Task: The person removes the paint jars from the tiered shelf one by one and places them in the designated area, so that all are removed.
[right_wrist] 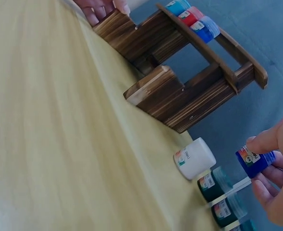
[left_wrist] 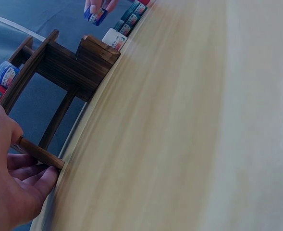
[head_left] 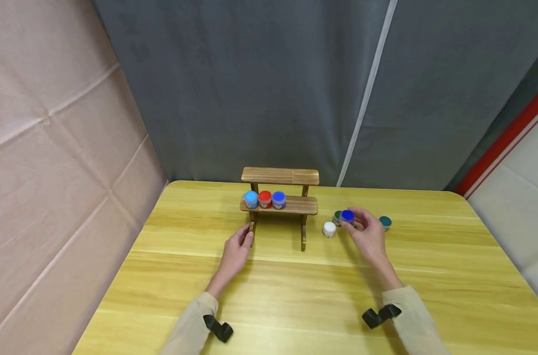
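Observation:
A small two-tier wooden rack (head_left: 278, 204) stands on the table. On its lower shelf, toward the left, sit a light blue paint jar (head_left: 251, 199), a red paint jar (head_left: 265, 198) and a blue paint jar (head_left: 278, 199). My left hand (head_left: 235, 251) grips the rack's left leg, thumb on one side and fingers on the other. To the right of the rack, my right hand (head_left: 369, 235) pinches a dark blue paint jar (right_wrist: 252, 160), held up off the table. Just below it are a white paint jar (head_left: 329, 229) and green paint jars (right_wrist: 215, 184), partly covered by the hand in the head view.
Another green jar (head_left: 385, 222) stands right of my right hand. The rack's upper shelf (head_left: 279, 175) holds nothing. A grey curtain (head_left: 251, 88) hangs behind the table's far edge, and a pale fabric wall (head_left: 64, 162) lies to the left.

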`<state>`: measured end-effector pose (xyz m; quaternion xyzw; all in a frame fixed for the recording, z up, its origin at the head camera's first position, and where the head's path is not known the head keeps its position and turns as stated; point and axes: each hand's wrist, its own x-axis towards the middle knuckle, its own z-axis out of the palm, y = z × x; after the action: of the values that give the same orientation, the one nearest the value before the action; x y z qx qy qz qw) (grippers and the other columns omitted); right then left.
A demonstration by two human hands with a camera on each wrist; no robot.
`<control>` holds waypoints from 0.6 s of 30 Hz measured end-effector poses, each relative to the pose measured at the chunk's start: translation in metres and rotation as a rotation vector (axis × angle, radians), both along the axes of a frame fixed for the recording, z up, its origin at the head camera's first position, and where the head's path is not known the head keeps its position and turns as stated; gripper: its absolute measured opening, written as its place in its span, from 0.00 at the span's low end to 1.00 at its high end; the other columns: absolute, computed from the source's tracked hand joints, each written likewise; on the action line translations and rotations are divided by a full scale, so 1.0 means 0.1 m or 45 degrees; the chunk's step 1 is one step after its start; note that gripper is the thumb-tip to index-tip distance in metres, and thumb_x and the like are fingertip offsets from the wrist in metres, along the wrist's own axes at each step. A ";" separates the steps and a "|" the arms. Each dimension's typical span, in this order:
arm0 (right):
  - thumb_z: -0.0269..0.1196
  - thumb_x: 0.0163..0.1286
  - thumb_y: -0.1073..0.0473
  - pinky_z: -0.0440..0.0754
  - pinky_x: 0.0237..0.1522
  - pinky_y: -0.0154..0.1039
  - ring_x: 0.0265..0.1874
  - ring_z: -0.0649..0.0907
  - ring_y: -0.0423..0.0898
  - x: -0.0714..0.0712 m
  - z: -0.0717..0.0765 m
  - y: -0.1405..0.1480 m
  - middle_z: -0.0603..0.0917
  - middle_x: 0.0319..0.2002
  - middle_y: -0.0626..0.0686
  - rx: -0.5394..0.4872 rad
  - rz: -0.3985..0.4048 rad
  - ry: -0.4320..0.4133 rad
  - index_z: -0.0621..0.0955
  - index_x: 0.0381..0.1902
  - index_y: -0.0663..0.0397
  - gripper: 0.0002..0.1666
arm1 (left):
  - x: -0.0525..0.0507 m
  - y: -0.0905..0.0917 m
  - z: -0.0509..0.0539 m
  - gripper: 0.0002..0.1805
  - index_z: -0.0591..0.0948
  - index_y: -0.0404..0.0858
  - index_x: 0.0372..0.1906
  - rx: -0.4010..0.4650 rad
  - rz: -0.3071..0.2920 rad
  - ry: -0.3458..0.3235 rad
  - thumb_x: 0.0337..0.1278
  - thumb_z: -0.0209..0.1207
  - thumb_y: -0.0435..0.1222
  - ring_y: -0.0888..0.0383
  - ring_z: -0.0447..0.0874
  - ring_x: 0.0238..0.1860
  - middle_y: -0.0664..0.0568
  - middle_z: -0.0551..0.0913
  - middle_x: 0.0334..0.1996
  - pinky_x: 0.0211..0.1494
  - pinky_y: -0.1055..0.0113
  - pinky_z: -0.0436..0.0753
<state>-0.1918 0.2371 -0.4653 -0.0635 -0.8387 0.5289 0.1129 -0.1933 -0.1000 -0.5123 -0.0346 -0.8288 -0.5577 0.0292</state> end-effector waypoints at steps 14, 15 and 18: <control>0.69 0.66 0.64 0.75 0.46 0.11 0.55 0.83 0.56 0.00 -0.24 0.04 0.83 0.57 0.64 0.014 -0.056 -0.073 0.79 0.61 0.63 0.25 | -0.01 0.01 0.00 0.26 0.69 0.30 0.72 -0.007 0.004 0.000 0.78 0.50 0.38 0.42 0.76 0.68 0.35 0.75 0.68 0.70 0.52 0.79; 0.69 0.66 0.64 0.75 0.45 0.11 0.56 0.83 0.56 0.00 -0.25 0.04 0.83 0.57 0.64 0.010 -0.057 -0.086 0.79 0.61 0.63 0.26 | -0.01 0.01 0.00 0.26 0.69 0.31 0.72 -0.006 0.003 -0.003 0.78 0.50 0.38 0.42 0.76 0.68 0.35 0.74 0.68 0.70 0.52 0.79; 0.69 0.67 0.65 0.75 0.45 0.10 0.57 0.82 0.56 -0.01 -0.29 0.03 0.83 0.58 0.64 -0.004 -0.050 -0.125 0.78 0.62 0.64 0.26 | 0.00 0.01 0.00 0.26 0.69 0.31 0.73 -0.005 0.000 -0.003 0.78 0.50 0.38 0.42 0.76 0.68 0.35 0.74 0.68 0.70 0.52 0.79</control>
<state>-0.1931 0.2406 -0.4945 -0.1058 -0.8411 0.5242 0.0818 -0.1938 -0.0994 -0.5120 -0.0339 -0.8300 -0.5560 0.0280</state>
